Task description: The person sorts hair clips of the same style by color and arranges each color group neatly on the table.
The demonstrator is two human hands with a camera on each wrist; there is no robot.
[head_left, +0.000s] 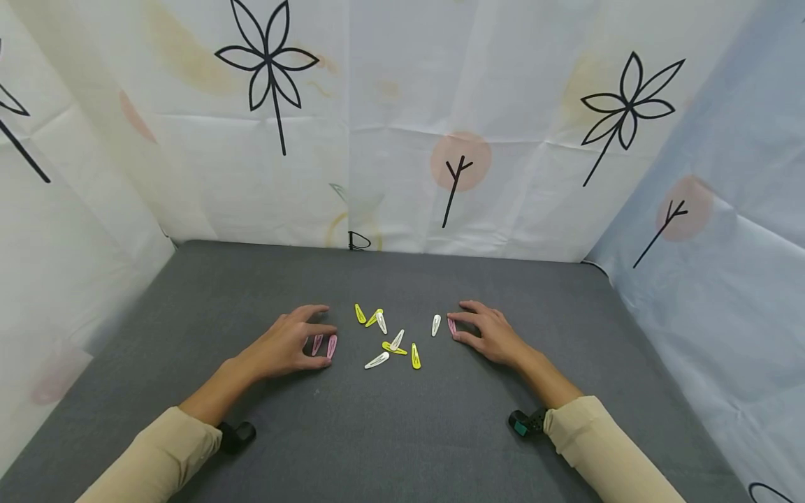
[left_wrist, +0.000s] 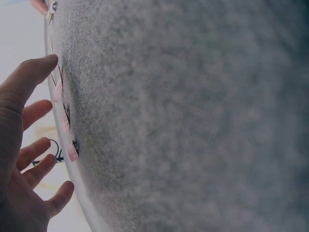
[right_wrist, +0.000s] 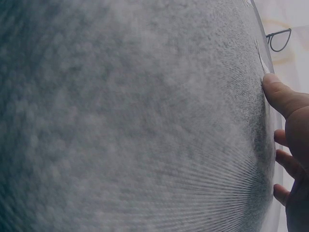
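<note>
Left hand: we see the left hand (head_left: 292, 344) open in a loose arch, fingers apart and gently bent, its thumb and index at the two ends of the nearest pink clip (head_left: 331, 347).
Pink row: three pink clips lie side by side on the table under that hand, slim teardrops with slotted middles.
Right hand: the right hand (head_left: 487, 332) frames another pink clip (head_left: 452, 325) between thumb and index; we cannot tell whether they pinch it.
White neighbour: a slender white clip (head_left: 436, 325) lies just beside those fingertips.
Middle scatter: between the hands we count four yellow clips (head_left: 416, 356) and three more white ones (head_left: 376, 360), two of the white crossing yellow.
Tabletop: the dark grey table (head_left: 402, 433) shows us a fine, fabric-like grain.
Backdrop: creased white cloth (head_left: 402, 91) hangs around it, printed with black-outlined leaves and blush discs.
Sleeves: we see folded beige cuffs (head_left: 189, 436), softly wrinkled.
</note>
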